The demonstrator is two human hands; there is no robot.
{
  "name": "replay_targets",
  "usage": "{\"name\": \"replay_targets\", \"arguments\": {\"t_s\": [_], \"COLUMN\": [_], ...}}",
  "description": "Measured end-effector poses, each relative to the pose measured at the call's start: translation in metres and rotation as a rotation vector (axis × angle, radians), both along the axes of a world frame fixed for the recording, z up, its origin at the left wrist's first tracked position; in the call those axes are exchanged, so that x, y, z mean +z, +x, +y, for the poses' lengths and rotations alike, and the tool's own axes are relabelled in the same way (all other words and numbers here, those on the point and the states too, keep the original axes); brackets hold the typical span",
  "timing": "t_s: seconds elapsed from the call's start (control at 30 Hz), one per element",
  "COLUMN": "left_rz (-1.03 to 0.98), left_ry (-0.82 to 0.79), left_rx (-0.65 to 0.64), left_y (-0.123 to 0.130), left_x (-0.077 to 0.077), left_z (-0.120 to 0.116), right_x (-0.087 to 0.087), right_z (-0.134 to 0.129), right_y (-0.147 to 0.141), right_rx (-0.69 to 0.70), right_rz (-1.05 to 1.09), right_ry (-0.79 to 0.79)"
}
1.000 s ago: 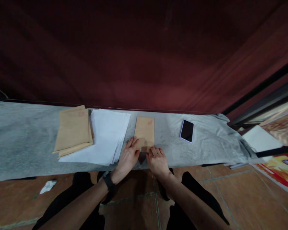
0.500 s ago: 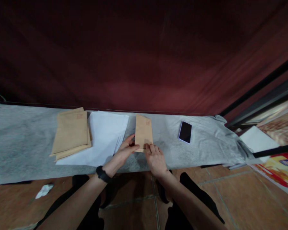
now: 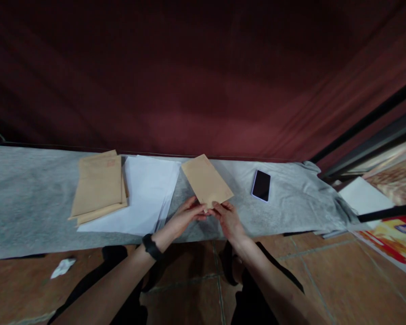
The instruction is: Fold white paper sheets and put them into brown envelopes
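Brown envelope (image 3: 207, 180), turned askew, over middle of bench (image 3: 297, 203), between white paper (image 3: 149, 189) on left and phone (image 3: 261, 186) on right. Could crease if pinched hard, slip if grip loosens. Left hand (image 3: 186, 216) and right hand (image 3: 229, 219) narrow, both pinching envelope's near corner.

Brown envelope (image 3: 207, 179) in the fingers (image 3: 219, 207)

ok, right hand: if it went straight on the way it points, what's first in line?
The brown envelope, whose near corner the right hand is pinching. Beyond it, probably the dark red backdrop, though depth there is unclear.
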State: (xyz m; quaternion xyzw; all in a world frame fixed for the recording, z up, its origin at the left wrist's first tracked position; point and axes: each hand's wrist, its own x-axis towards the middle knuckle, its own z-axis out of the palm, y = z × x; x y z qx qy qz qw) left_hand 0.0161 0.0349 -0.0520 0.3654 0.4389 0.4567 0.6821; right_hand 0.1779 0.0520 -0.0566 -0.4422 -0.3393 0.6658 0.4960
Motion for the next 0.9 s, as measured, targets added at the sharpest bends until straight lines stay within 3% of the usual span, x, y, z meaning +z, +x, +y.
{"name": "replay_targets", "arguments": {"t_s": [0.2, 0.37, 0.43, 0.57, 0.7, 0.8, 0.9], "left_rz": [0.11, 0.265, 0.304, 0.382, 0.496, 0.644, 1.012], "left_ry": [-0.009, -0.076, -0.06, -0.037, -0.033, -0.02, 0.095], "left_rx": [0.058, -0.041, -0.059, -0.031, -0.007, -0.014, 0.008], "left_y": [-0.006, -0.027, -0.031, -0.03, -0.025, -0.026, -0.03], "left_x": [-0.008, -0.006, -0.009, -0.014, -0.012, -0.009, -0.007], "left_z": [0.007, 0.015, 0.016, 0.013, 0.012, 0.011, 0.009], "right_x": [0.0, 0.009, 0.009, 0.001, -0.014, -0.023, -0.027], "right_z": [-0.009, -0.003, -0.001, -0.007, -0.022, -0.03, -0.033], "right_y": [0.002, 0.027, 0.029, 0.023, 0.018, 0.019, 0.021], "right_rx": [0.168, 0.46, 0.492, 0.363, 0.489, 0.514, 0.507], "right_rz": [0.094, -0.178, -0.315, -0.756, -1.277, -1.469, -1.508], "right_ry": [-0.097, -0.157, -0.023, 0.465, 0.891, 1.039, 1.075]}}
